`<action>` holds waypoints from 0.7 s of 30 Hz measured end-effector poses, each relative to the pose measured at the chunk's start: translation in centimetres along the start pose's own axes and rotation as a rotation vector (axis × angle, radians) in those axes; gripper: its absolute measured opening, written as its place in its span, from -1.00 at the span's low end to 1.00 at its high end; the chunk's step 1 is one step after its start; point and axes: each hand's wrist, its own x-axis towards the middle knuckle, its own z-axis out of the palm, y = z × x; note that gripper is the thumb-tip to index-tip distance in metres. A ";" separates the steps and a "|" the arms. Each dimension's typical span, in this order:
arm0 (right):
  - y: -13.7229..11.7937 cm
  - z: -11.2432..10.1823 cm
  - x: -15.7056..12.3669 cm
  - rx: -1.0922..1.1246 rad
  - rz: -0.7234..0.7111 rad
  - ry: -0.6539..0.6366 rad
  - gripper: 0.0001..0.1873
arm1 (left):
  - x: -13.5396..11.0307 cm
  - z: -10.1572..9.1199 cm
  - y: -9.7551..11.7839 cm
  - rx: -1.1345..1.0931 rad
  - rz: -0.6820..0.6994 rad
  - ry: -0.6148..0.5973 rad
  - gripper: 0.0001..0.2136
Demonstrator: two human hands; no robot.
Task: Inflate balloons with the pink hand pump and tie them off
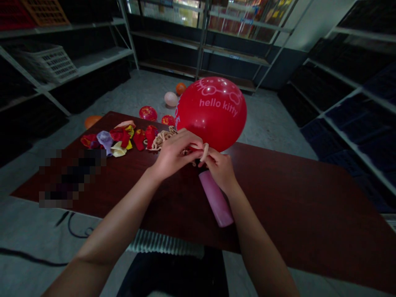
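A blown-up red balloon (213,111) printed "hello kitty" floats just above the dark red table (297,206). My left hand (173,152) is closed, pinching the balloon's neck from the left. My right hand (219,167) is closed on the same neck from below, and a pale rubber band (204,152) is looped over its fingers. The knot area between the fingers is hidden. A pink cylinder-shaped pump (215,203) lies on the table under my right wrist.
Flat uninflated balloons (117,138) in red, yellow and purple lie in a heap at the table's left, next to a pile of rubber bands (161,138). Several inflated balloons (170,99) rest on the floor beyond. Metal shelving (201,45) lines the walls.
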 end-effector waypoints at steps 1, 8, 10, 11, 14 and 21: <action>0.0 0.1 0.0 0.036 0.004 -0.005 -0.72 | 0.1 0.0 -0.1 -0.006 0.003 -0.014 -0.89; 0.1 0.3 0.3 0.316 0.116 0.067 -0.69 | 0.3 -0.4 -0.2 0.092 0.014 -0.102 -0.68; 0.1 0.2 0.4 0.383 0.107 0.087 -0.69 | 0.2 -0.3 -0.3 0.130 0.041 -0.087 -0.72; 0.2 0.2 0.5 0.408 0.100 0.087 -0.69 | 0.1 -0.1 -0.4 0.137 0.052 -0.078 -0.73; 0.2 0.1 0.4 0.426 0.096 0.073 -0.68 | -0.1 0.2 -0.5 0.132 0.061 -0.060 -0.76; -0.5 -0.1 0.1 0.347 0.069 0.076 -0.64 | -0.7 0.8 -0.1 0.180 0.093 0.036 -0.84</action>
